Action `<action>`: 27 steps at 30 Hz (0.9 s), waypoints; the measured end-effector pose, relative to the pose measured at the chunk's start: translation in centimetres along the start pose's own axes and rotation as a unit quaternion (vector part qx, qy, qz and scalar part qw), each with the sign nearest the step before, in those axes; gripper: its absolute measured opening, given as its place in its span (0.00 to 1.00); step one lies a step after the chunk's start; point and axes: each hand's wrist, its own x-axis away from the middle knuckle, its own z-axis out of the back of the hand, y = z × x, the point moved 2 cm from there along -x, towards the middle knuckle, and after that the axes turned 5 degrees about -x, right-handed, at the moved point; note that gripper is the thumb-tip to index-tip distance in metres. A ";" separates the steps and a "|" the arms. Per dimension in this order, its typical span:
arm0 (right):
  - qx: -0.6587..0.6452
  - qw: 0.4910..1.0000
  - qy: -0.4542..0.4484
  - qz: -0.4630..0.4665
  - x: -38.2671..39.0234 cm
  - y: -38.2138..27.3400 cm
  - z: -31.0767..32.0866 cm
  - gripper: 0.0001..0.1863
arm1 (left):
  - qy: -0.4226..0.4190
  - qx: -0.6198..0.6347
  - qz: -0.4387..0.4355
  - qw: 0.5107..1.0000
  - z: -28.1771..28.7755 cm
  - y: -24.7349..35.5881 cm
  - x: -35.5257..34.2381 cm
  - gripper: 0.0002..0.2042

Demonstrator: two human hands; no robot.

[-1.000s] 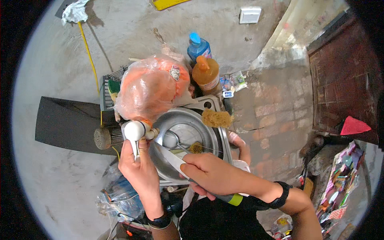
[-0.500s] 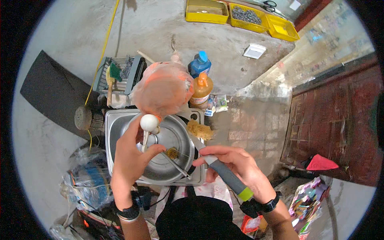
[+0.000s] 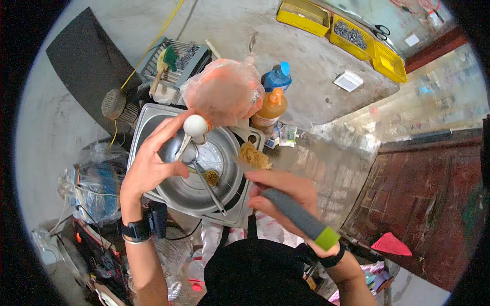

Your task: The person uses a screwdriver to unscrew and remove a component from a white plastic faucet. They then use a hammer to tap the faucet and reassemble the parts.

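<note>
Above the steel sink [image 3: 136,133], my left hand [image 3: 149,162] has its thumb and fingers spread, with nothing in the gap. Beside its fingers is a white ball-topped fitting [image 3: 195,125] on a pale stem, which looks like a tap. My right hand [image 3: 291,191], at the sink's right edge, is closed around the grey handle of a knife [image 3: 301,217] with a lime-green end. Motion smears its blade, which points up and left. A long-handled metal ladle [image 3: 209,187] lies in the basin, next to a round yellowish scrubber [image 3: 211,177].
A tan sponge [image 3: 254,155] rests on the sink's right rim. Behind stand a filled plastic bag [image 3: 219,92], an orange-capped bottle [image 3: 270,107] and a blue bottle [image 3: 277,77]. A dish rack [image 3: 176,64] is at the back left, and yellow trays [image 3: 303,16] line the far ledge.
The head view has turned and shifted. Relative to the tap, my left hand has drawn away to the left. My right hand still holds the knife, blurred by movement.
</note>
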 end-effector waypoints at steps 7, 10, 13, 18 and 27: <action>0.187 0.952 -0.026 0.241 -1.7 0.7 -3.3 0.18 | 0.045 0.175 -0.016 0.983 -1.8 -1.4 0.7 0.43; 0.220 0.930 -0.054 0.291 -2.3 1.5 -4.3 0.18 | 0.059 0.246 -0.004 0.967 -2.3 -1.9 1.1 0.43; 0.244 0.915 -0.058 0.317 -2.7 2.2 -5.0 0.18 | 0.065 0.269 0.004 0.961 -2.3 -2.2 1.6 0.39; 0.269 0.911 -0.067 0.304 -3.0 2.9 -5.9 0.18 | 0.059 0.251 0.014 0.966 -1.9 -2.5 1.7 0.32; 0.309 0.912 -0.076 0.259 -3.0 1.8 -7.1 0.22 | 0.062 0.261 0.024 0.963 -2.1 -3.1 1.8 0.26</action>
